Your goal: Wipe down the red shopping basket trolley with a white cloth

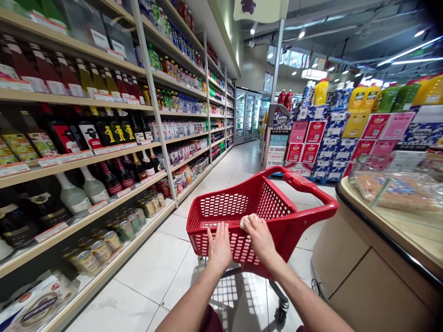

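Observation:
A red plastic shopping cart (221,205) with a perforated basket stands in front of me on the tiled floor. My left hand (220,246) lies against the near side of the basket, fingers stretched out and holding nothing. Farther right, my right hand (260,237) is closed over a crumpled whitish cloth (246,222), pressed to the basket's near rim. Most of the cloth is hidden under the fingers. The cart's handle (311,186) rises to the right, and the visible part of the basket's inside holds nothing.
Shelves (117,196) of bottles and cans line the left side. Stacked drink cartons (308,143) stand beyond the cart at the right. A rounded counter (367,258) with plastic-packed food (391,186) is close on the right. Glass-door fridges (247,113) stand at the aisle's far end.

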A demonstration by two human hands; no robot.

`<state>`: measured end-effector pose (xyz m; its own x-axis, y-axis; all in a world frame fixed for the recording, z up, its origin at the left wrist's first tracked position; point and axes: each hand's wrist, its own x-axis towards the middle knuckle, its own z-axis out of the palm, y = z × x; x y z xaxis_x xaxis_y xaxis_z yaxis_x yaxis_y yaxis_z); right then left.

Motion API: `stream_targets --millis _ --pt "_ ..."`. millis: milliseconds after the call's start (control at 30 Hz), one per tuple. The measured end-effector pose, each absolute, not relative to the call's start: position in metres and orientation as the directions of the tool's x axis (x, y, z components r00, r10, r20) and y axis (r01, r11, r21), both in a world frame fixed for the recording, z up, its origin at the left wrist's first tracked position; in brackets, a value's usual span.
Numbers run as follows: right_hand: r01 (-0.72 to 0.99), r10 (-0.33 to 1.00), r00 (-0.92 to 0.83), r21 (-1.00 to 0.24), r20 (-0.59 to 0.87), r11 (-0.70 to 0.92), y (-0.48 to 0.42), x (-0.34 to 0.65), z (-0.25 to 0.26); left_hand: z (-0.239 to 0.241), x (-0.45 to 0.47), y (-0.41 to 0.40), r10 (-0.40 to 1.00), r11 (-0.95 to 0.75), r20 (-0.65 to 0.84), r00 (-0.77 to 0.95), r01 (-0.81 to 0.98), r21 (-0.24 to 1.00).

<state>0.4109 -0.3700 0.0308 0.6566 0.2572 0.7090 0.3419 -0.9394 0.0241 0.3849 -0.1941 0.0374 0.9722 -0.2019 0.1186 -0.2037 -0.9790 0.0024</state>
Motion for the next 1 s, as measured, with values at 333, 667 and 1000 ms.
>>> stream_targets --millis 333,667,1000 --pt "0.282 0.235 0.628 0.065 0.742 -0.957 -0.415 0.410 0.033 0.047 0.385 -0.233 -0.233 -0.971 0.150 0.961 -0.238 0.013" --pt "0.183 0.104 0.549 0.001 0.829 -0.983 -0.490 0.420 0.042 0.042 0.387 -0.241 -0.248 -0.967 0.152 0.957 -0.253 0.017" --pt "0.192 0.087 0.503 -0.013 0.860 -0.981 -0.512 0.427 0.055 0.042 0.387 -0.241 -0.238 -0.971 0.150 0.960 -0.240 0.001"
